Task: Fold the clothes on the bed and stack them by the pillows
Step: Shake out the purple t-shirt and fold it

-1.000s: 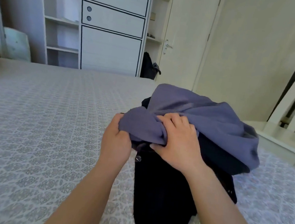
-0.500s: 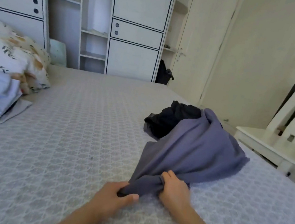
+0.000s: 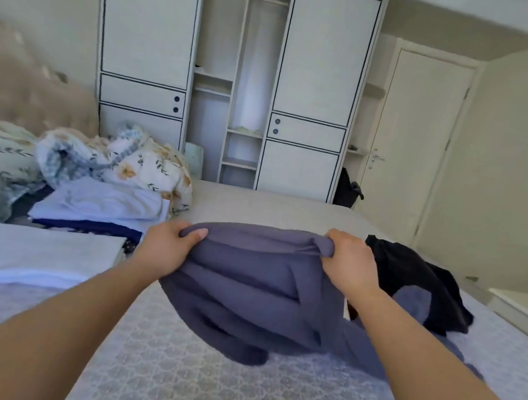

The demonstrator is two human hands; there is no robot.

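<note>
**Fig. Purple-grey garment lifted by its top edge, ready to be spread**

Step in hand: opening out the next item for folding. Both hands hold the purple-grey garment (image 3: 254, 286) up above the bed (image 3: 195, 387). Left hand (image 3: 169, 246) grips one end of the upper edge, thumb curled over the cloth; right hand (image 3: 347, 264) grips the other end, fingers closed round a bunched corner. The edge is stretched fairly level betw. the two grips, w/ the rest hanging in heavy horizontal folds. Lower part trails down to the bedspread at centre-right, so the piece is only partly airborne.

Appearance: soft, matte knit, drapes limply, no stiffness; type of garment cannot be told, as it is creased and doubled on itself.

Still to do: a black garment (image 3: 414, 282) lies crumpled on the bed just beyond the right hand, unfolded. Done, by the look of it: a pile of folded clothes (image 3: 95, 206) in pale lavender and navy, near the floral pillows (image 3: 119, 159) at left, w/ a flat white folded piece (image 3: 31, 255) beside it.

Next move, as a judgement: shake or lower the cloth flat on the bare bedspread in front, smooth it, find sleeves or legs, then fold. Needs an even pull from both grips, else the limp fabric will land twisted.
</note>
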